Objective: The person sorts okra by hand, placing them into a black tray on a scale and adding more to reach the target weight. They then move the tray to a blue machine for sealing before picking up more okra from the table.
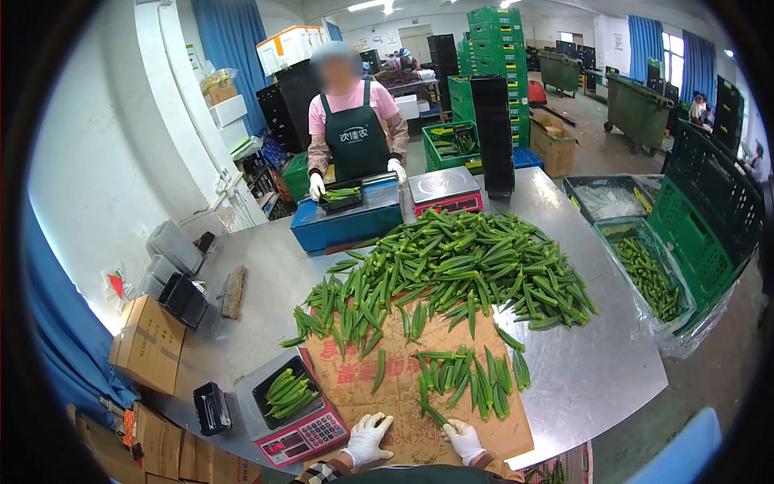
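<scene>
Your left hand (367, 438), in a white glove, lies flat on the near edge of the cardboard (355, 375) with fingers spread and nothing in its grasp. It sits just beside the keypad of the scale (310, 436), a position that likely puts the keys and the black tray (284, 393) within easy reach. That tray stands on the scale and holds a small batch of okra. Your right hand (463, 440), also gloved, rests open and empty on the same edge, with 1 loose pod (431, 414) just ahead of its fingertips. Beyond that pod, a small group (468, 379) lies on the cardboard with its pods roughly parallel, well apart from the main pile (459, 266); this reads as a sorted lot kept separate from unsorted stock. The pile spreads across the middle of the steel counter (597, 371) and overlaps the far edge of the cardboard, which appears to serve as a working mat. To your right, a lined green crate (645, 270) beside the counter holds more okra. Across the counter, a co-worker (355, 121) in a dark apron holds another tray over a blue scale (347, 222). A stack of empty trays (184, 298) stands to your left, near the counter edge.
</scene>
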`<act>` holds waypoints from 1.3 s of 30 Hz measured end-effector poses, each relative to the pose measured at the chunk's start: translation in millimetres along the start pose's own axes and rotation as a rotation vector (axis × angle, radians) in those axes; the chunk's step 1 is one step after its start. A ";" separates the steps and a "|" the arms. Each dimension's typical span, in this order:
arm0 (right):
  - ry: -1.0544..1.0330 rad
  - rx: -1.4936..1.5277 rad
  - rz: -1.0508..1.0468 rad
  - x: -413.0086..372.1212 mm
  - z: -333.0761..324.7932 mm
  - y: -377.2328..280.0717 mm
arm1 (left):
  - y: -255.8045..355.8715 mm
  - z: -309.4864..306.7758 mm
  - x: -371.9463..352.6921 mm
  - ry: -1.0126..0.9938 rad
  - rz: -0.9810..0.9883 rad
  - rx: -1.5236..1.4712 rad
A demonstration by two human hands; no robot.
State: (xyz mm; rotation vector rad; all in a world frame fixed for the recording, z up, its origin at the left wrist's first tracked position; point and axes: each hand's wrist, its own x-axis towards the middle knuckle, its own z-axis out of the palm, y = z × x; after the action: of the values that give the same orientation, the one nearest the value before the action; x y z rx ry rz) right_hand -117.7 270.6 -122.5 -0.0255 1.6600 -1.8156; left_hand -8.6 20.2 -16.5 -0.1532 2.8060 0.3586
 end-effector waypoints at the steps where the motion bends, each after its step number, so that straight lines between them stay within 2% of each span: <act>1: 0.001 -0.003 0.000 -0.4 0.2 -0.7 | 0.2 -0.4 0.0 -0.001 0.000 -0.002; 15: 0.014 0.013 -0.001 -5.7 3.4 -12.6 | 3.3 -7.9 0.6 -0.051 -0.007 -0.010; 24: 0.035 -0.017 -0.029 -1.4 2.9 -2.1 | 7.5 -12.5 -2.2 -0.006 -0.006 -0.008; 27: 0.041 -0.013 -0.017 -3.1 4.3 -8.5 | 4.4 -10.3 0.3 -0.060 -0.012 -0.028; 39: 0.045 -0.030 -0.018 -4.6 5.0 -11.9 | 3.6 -6.8 0.2 -0.003 -0.002 -0.013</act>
State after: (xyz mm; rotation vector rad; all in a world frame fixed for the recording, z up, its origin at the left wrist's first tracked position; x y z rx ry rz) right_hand -117.3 268.1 -109.1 -0.0126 1.7237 -1.8162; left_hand -11.2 21.9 -9.4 -0.1579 2.8011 0.3758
